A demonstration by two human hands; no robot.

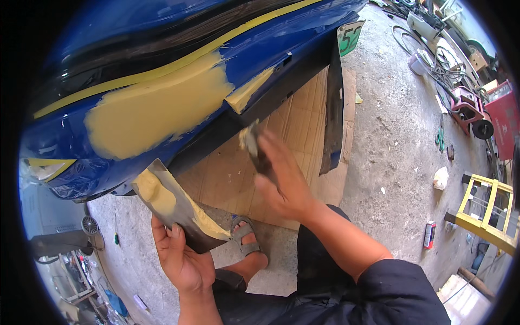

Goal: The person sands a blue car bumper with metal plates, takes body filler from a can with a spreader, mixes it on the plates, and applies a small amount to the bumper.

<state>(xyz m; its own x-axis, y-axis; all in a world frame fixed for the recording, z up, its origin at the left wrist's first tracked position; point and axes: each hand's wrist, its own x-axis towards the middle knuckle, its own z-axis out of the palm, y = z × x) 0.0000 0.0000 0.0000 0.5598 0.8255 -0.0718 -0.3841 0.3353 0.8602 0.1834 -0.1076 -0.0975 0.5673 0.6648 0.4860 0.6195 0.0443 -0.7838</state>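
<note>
1. Right hand [281,181]: fingers closed around a dark-handled putty spreader [253,145], its blade smeared with yellow filler. The blade tip sits just below the lower edge of the blue car body panel [260,49]; I cannot tell whether it touches.
2. Left hand [181,254]: fingers wrapped on the lower end of a dark mixing board [176,203], thumb on top. The board is tilted and carries yellow filler [154,192] along its upper part and right edge.
3. Panel: large yellow filler patch [154,108] left of centre, smaller streak near the black lower trim [287,86]. A yellow masking stripe runs diagonally above the patch.
4. In the way: a black trim strip [333,114] hangs down just right of the spreader. The board's top end is close under the panel's lower edge.
5. Underneath: flattened cardboard [244,179] on the concrete floor [395,151]. The person's sandalled foot [246,244] is at the cardboard's near edge.
6. Open room: bare floor to the right of the cardboard. Further out are a drink can [429,234], a yellow frame [487,216], a red machine [501,116] and cables at the far right rim.
</note>
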